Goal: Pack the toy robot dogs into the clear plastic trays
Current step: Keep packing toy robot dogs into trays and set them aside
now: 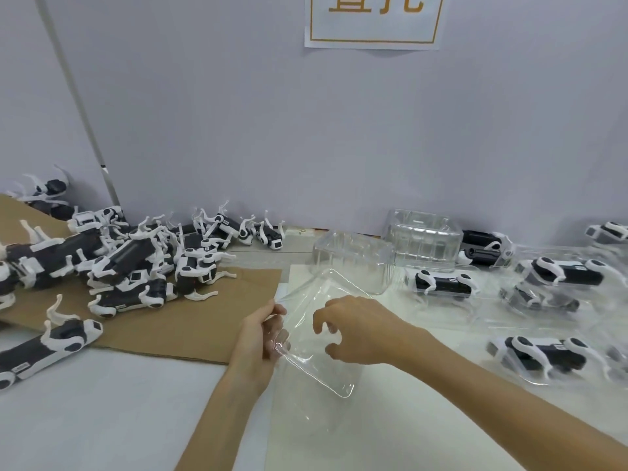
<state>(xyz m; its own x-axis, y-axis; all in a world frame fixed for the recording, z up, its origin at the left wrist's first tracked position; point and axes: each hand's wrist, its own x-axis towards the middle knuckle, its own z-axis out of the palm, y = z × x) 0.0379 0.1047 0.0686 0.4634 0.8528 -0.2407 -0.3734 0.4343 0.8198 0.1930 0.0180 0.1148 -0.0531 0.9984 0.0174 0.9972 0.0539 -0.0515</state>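
Centre: left hand fingers pinch left rim of clear tray; right hand fingers curled over it, grip unclear. Tray looks thin, light, flexible, slick: hold by rim. Loose toy dogs heaped left, middle distance.

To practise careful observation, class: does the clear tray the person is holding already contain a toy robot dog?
No, the clear tray gripped by the left hand is empty, with only the white table showing through it.
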